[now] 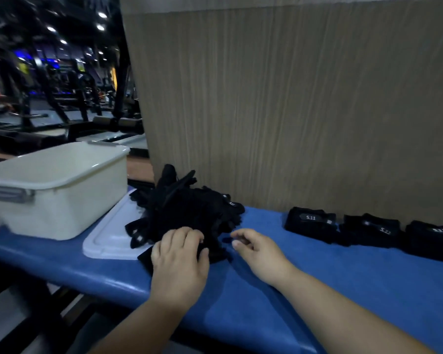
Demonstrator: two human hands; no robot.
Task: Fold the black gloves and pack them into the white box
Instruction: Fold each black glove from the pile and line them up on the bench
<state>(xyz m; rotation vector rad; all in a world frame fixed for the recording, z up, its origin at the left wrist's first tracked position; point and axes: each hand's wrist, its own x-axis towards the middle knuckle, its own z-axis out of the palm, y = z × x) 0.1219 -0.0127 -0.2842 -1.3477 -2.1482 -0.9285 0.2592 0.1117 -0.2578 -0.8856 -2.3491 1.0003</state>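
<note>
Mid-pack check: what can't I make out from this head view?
white box contents: head view, hidden by its own near wall.
pile of black gloves: head view, too dark to count.
left hand fingers: head view, tips sunk in a glove, grip unclear.
rightmost folded glove: head view, cut by right edge.

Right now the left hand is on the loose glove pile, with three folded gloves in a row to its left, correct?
No. The left hand is on the loose glove pile, but the three folded gloves lie in a row to its right, as the head view shows; the white box stands on its left.
</note>
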